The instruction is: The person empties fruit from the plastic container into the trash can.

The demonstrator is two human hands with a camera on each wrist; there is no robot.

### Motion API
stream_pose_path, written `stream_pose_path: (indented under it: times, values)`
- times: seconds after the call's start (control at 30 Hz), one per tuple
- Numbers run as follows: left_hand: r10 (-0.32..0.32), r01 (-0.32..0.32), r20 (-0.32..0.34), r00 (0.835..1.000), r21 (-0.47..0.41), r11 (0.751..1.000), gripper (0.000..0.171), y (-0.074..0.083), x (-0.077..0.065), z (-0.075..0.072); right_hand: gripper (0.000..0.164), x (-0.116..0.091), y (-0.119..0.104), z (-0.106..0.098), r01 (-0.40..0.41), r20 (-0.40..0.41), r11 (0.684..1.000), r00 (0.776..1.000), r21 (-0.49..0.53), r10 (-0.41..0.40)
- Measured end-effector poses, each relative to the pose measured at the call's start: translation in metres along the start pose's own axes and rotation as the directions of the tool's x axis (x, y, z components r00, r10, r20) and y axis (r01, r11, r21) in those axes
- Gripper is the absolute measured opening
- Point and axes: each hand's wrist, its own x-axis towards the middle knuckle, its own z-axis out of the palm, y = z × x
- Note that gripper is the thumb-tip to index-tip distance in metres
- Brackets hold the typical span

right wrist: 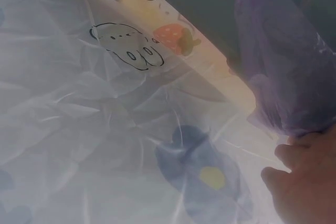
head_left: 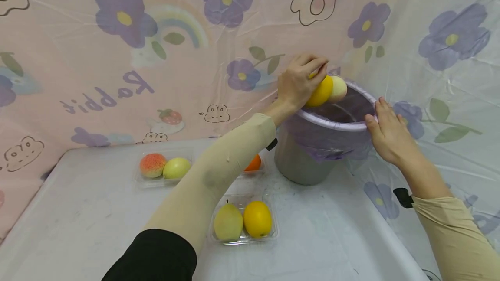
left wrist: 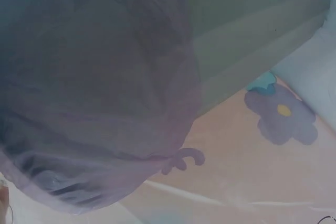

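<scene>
My left hand (head_left: 298, 79) is over the near-left rim of a grey trash bin (head_left: 302, 159), its fingers curled around a yellow fruit (head_left: 321, 92). Against that fruit sits a pale, pinkish round fruit (head_left: 338, 89), also above the bin's mouth. A thin purple bag (head_left: 332, 142) lines the bin and folds down over its outside; the left wrist view shows the same bag (left wrist: 94, 77) close up. At the right side of the rim, my right hand (head_left: 390, 135) rests with straight fingers against the bag-covered edge. The bin's bottom is hidden.
On the white table (head_left: 97, 211), a clear tray (head_left: 244, 242) holds a pear (head_left: 228, 222) and a yellow fruit (head_left: 258, 219). Farther left, another holds a peach (head_left: 152, 165) and a green-yellow fruit (head_left: 176, 168). An orange fruit (head_left: 254, 163) is partly behind my left arm. Printed curtains (head_left: 175, 68) surround the table.
</scene>
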Motion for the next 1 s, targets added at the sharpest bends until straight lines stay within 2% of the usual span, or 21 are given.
stream_pose_path:
  times: [0.23, 0.47, 0.57, 0.7, 0.83, 1.0]
  values:
    - [0.059, -0.061, 0.036, 0.998, 0.061, 0.996, 0.021, 0.003, -0.001, -0.003, 0.078, 0.001, -0.003, -0.001, -0.001, 0.005, 1.000, 1.000, -0.004, 0.001]
    - [0.082, -0.081, -0.058, 0.995, 0.014, 0.997, 0.019, 0.010, 0.006, -0.006, 0.077, 0.000, -0.003, -0.001, -0.001, 0.001, 1.000, 1.000, -0.004, 0.001]
    - [0.088, -0.089, -0.073, 0.993, -0.007, 0.996, 0.019, 0.013, 0.008, -0.007, 0.076, 0.000, -0.002, -0.001, 0.004, -0.006, 1.000, 1.000, 0.000, -0.004]
    - [0.067, -0.070, -0.091, 0.994, -0.035, 0.997, 0.018, 0.014, 0.007, -0.009, 0.075, 0.000, -0.001, 0.000, 0.010, -0.009, 1.000, 1.000, 0.003, -0.010]
    - [0.036, -0.046, -0.138, 0.990, -0.074, 0.996, 0.017, 0.012, 0.007, -0.013, 0.075, -0.001, -0.001, 0.001, 0.015, -0.007, 1.000, 1.000, 0.008, -0.015]
    - [-0.034, -0.012, -0.215, 0.976, -0.209, 0.978, 0.017, 0.010, 0.007, -0.022, 0.075, -0.001, -0.001, 0.001, 0.023, -0.004, 1.000, 1.000, 0.013, -0.023]
